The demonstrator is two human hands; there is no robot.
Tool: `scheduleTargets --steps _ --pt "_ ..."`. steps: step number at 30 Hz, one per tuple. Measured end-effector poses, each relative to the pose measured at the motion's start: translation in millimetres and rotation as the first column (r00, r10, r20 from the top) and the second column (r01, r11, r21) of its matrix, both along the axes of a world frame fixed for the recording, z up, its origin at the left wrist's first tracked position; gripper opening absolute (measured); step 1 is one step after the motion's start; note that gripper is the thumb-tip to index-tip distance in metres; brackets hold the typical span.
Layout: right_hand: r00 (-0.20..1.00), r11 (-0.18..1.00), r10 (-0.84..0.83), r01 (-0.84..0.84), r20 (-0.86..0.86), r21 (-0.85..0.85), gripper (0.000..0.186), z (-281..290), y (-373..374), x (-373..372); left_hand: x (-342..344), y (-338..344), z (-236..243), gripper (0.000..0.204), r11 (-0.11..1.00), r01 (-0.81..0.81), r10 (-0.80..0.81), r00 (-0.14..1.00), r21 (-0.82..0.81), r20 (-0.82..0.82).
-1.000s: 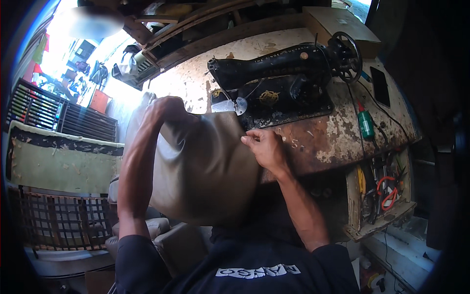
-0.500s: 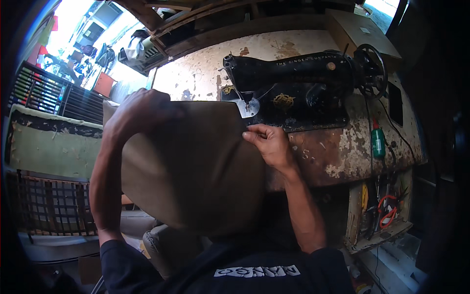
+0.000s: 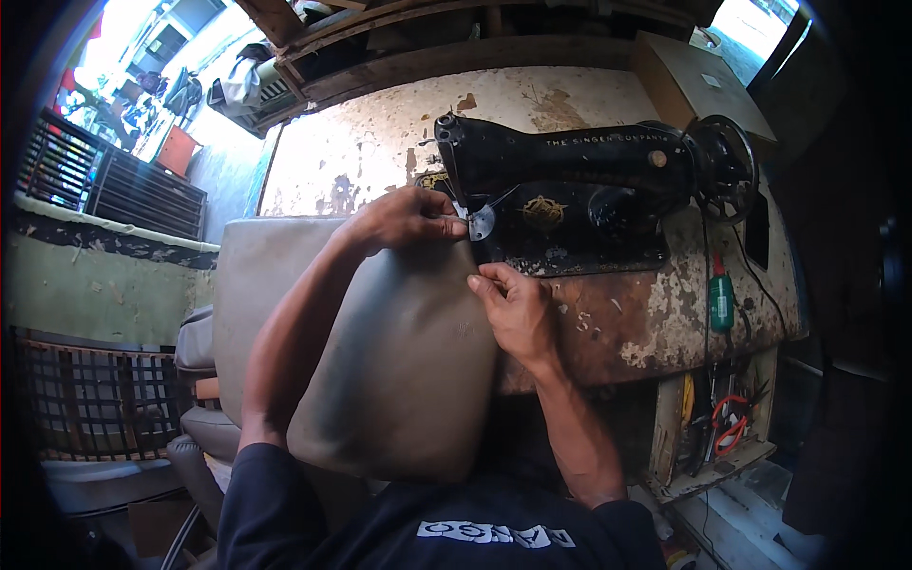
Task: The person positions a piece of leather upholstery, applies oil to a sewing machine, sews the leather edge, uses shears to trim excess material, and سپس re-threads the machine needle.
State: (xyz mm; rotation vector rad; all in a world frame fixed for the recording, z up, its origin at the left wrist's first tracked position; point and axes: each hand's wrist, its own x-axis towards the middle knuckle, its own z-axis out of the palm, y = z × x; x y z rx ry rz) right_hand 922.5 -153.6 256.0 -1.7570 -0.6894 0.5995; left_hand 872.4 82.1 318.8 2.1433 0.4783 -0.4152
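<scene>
A large sheet of tan-grey upholstery material [image 3: 408, 380] hangs from the table edge toward my lap, its right edge lying along the black sewing machine [image 3: 560, 199]. My left hand [image 3: 404, 220] pinches the far corner of the sheet right beside the machine's needle and bright needle plate [image 3: 483, 222]. Lower along the same edge, my right hand [image 3: 513, 304] is closed, thumb against forefinger, on the sheet's margin. The fingertips hide the exact bit of edge each hand grips.
The machine stands on a worn, peeling wooden table [image 3: 608, 323]. To its right are the handwheel [image 3: 727, 171], a green bottle [image 3: 721, 302] and cables. Below, an open drawer [image 3: 712, 465] holds tools and orange-handled scissors [image 3: 730, 426]. A cardboard box [image 3: 698, 85] sits behind.
My left hand has moved right and nearer to the needle, bringing the sheet's corner with it. The sheet has spread out to the left, and my right hand has shifted slightly down.
</scene>
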Motion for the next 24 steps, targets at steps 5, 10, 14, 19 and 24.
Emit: scheduleTargets --steps 5,10,14,19,24 --pt "0.995 0.995 -0.002 0.012 0.1 -0.096 0.026 7.1 9.0 -3.1 -3.0 -14.7 -27.4 0.035 0.968 -0.196 0.179 0.977 0.155 0.118" --pt "0.962 0.984 0.007 0.042 0.274 -0.171 0.027 10.0 11.1 -8.0 -19.0 -60.3 -46.3 0.025 0.647 -0.424 -0.053 0.805 0.634 0.591" --pt "0.951 0.981 -0.016 0.075 0.309 -0.179 0.025 7.3 14.0 -10.8 -47.0 -75.1 -38.1 0.034 0.697 -0.187 -0.199 0.877 0.692 0.437" --pt "0.964 0.99 -0.075 0.104 0.256 -0.1 0.025 -1.1 11.6 -10.7 -63.3 -93.9 -55.0 0.051 0.716 -0.14 -0.146 0.928 0.684 0.343" --pt "0.969 0.993 -0.049 0.073 0.244 -0.09 0.025 0.0 10.3 -10.6 -63.0 -86.4 -48.2 0.054 0.724 -0.067 -0.181 0.942 0.687 0.283"
